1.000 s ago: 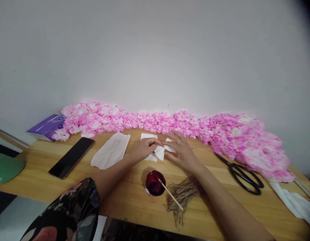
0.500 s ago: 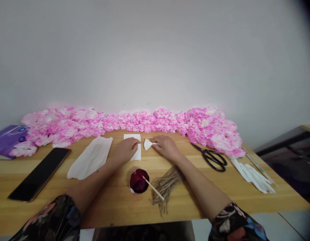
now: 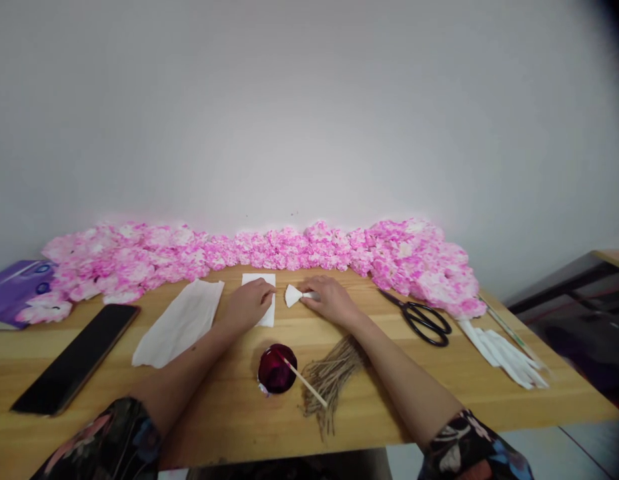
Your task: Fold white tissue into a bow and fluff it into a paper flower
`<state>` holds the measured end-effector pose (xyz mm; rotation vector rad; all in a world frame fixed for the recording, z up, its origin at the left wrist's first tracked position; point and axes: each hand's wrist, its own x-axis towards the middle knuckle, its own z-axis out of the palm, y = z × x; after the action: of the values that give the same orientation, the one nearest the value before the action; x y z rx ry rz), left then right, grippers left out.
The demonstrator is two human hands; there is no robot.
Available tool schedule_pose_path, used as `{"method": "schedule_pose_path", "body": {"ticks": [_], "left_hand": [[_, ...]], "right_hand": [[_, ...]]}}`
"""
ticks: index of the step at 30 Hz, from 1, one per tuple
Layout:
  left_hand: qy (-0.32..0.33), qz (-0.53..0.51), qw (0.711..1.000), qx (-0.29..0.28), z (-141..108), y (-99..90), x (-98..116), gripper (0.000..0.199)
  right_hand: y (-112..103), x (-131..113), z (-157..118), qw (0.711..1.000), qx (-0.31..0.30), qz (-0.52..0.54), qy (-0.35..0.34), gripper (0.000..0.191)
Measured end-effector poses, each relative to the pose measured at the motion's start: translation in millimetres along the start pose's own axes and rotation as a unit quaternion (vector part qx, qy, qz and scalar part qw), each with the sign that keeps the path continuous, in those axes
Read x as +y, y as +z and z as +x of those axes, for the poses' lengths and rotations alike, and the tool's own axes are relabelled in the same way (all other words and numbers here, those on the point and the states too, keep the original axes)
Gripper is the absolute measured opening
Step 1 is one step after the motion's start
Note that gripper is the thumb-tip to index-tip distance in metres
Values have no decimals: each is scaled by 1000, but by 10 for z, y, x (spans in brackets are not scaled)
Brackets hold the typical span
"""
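Left hand (image 3: 250, 304) curled, its hold unclear, and right hand (image 3: 330, 300) pinching, both over the wooden table (image 3: 219, 413); pink flowers (image 3: 289, 249) line its far edge; a white sheet (image 3: 268, 317) under the left; just right, between the right's fingertips, the fanned white paper (image 3: 292, 296).

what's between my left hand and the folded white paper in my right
The head view shows the edge of a flat white sheet, then a narrow bare strip of wooden table, between your left hand and the folded white paper.
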<state>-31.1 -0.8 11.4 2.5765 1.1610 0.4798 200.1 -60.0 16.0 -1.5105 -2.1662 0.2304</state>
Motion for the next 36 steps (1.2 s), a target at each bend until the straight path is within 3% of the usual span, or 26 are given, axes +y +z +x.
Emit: {"method": "schedule_pose_path", "body": {"ticks": [4, 20, 26, 32, 36], "left_hand": [[3, 4, 1000, 3, -8, 15, 0, 27], [-2, 7, 1000, 11, -23, 9, 21, 26], [-3, -43, 999, 27, -30, -10, 31, 26], [84, -162, 978, 101, -79, -132, 227, 22], [109, -163, 979, 56, -90, -158, 351, 19]], "right_hand": [[1, -22, 0, 1000, -12, -9, 17, 33], [-71, -53, -10, 999, -40, 4, 35, 34], [-96, -33, -10, 999, -37, -24, 32, 18], [-80, -152, -10, 997, -28, -45, 54, 20], [-58, -257, -10, 1000, -21, -7, 17, 23]]}}
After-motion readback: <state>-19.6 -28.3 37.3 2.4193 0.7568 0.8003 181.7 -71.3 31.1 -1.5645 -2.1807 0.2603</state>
